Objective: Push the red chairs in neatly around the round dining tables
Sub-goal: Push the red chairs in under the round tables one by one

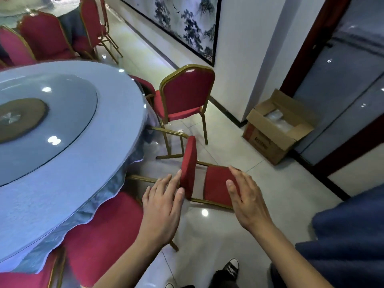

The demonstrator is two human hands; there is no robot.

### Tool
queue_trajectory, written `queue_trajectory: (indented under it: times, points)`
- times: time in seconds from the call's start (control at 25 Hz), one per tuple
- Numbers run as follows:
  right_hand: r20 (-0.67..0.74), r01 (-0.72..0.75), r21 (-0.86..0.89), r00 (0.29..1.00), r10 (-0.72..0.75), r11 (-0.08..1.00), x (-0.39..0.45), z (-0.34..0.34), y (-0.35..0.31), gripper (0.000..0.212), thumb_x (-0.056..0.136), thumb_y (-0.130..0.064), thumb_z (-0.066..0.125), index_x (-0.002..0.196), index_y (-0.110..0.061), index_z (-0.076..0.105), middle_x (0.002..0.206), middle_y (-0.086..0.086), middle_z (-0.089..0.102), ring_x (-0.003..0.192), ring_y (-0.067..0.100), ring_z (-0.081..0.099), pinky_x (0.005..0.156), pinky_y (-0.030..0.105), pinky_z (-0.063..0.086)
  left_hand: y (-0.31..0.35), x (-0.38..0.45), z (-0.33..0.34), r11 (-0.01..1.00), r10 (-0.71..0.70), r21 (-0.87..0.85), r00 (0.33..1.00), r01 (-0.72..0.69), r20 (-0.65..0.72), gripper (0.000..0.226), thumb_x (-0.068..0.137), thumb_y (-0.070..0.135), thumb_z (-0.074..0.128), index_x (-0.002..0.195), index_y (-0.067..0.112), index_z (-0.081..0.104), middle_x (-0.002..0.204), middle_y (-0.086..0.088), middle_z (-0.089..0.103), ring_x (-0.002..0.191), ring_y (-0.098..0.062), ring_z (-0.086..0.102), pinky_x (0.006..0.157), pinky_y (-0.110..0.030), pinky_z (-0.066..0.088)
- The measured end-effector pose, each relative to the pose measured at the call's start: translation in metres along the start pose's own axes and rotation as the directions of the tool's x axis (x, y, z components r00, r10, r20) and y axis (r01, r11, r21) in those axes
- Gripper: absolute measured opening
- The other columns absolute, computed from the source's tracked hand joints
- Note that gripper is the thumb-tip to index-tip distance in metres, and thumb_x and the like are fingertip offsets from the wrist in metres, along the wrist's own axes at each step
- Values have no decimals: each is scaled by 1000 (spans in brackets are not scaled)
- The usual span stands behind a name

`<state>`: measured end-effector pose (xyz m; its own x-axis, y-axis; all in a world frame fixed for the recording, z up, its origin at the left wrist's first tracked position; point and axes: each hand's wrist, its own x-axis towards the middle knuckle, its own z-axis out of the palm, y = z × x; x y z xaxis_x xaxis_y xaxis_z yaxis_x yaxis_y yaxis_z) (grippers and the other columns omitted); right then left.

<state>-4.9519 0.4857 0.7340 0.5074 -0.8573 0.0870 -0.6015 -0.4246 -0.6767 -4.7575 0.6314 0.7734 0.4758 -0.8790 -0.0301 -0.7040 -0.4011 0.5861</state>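
A red chair with a gold frame lies tipped on its side on the floor (216, 183), its seat cushion (188, 163) standing on edge and its legs pointing at the table. My left hand (162, 206) is spread out with fingertips at the cushion's near edge. My right hand (247, 198) hovers open over the chair's backrest. The round table (116, 113) with a pale blue cloth fills the left. Another red chair (185, 96) stands upright beyond, angled at the table. A third red chair (104, 231) sits tucked under the table's near edge.
An open cardboard box (276, 129) stands by the wall at right. More red chairs (43, 36) ring a second table at the far left. A dark blue cloth (349, 242) hangs at the lower right. My shoe (229, 269) is below.
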Motion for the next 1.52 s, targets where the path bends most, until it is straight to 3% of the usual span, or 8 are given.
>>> queue_trajectory:
  times: [0.28,0.64,0.96,1.16,1.52]
  points:
    - [-31,-54,-24,998,53,998,53,-85,104,58,104,-65,20,156,-42,29,153,-16,40,132,-8,31,111,26,30,112,72,73,998,59,36,997,-58,-47,66,97,58,3,157,41,24,159,9,34,153,-13,16,125,-43,6]
    - [-22,-43,6,999,43,999,131,-146,177,55,106,-56,27,157,-36,33,153,-8,43,140,9,38,116,40,36,185,146,133,998,44,46,998,-42,-52,69,96,62,1,157,41,24,161,7,32,154,-13,13,125,-39,0]
    - [36,-29,17,999,29,999,230,-163,198,60,103,-58,26,158,-34,33,154,-7,42,141,11,38,115,46,37,214,238,164,1000,-19,-22,999,18,-34,67,96,61,2,156,43,24,160,9,33,153,-11,14,126,-42,3]
    - [102,44,-10,994,-43,999,306,-167,191,62,103,-63,23,158,-34,33,155,-6,41,143,12,37,116,48,36,230,309,164,998,-48,-49,994,44,-100,66,97,59,3,156,41,25,159,8,35,152,-11,17,126,-46,6]
    - [175,194,-51,968,-182,980,405,-165,176,58,105,-59,27,158,-35,32,153,-8,42,141,10,37,117,40,32,237,391,157,992,-100,-89,978,85,-181,68,97,61,2,157,40,27,158,6,36,151,-14,21,124,-49,8]
